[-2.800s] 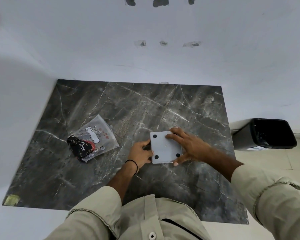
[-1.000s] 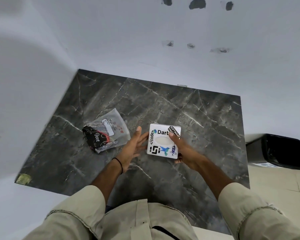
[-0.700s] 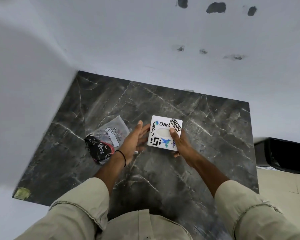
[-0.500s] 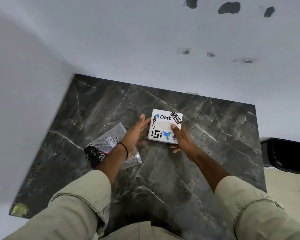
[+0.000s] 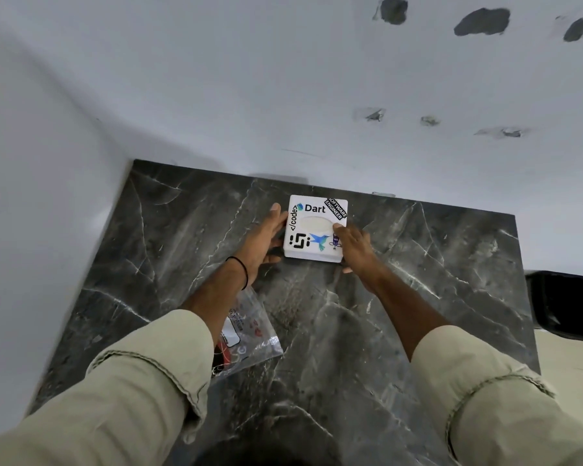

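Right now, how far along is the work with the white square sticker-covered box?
Done: the white square sticker-covered box is sticker side up, near the back of the dark marble table. In hand: right hand grips its right edge, left hand lies flat against its left. Left: letting go; the clear plastic packet has no hand on it.

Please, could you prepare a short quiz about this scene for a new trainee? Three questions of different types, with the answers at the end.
1. True or false: the left hand touches the side of the box with straight fingers.
2. Whose thumb lies on top of the box? A: left hand. B: right hand.
3. Fill in: the largest word printed on the box is ____.

Key: 1 true; 2 B; 3 Dart.
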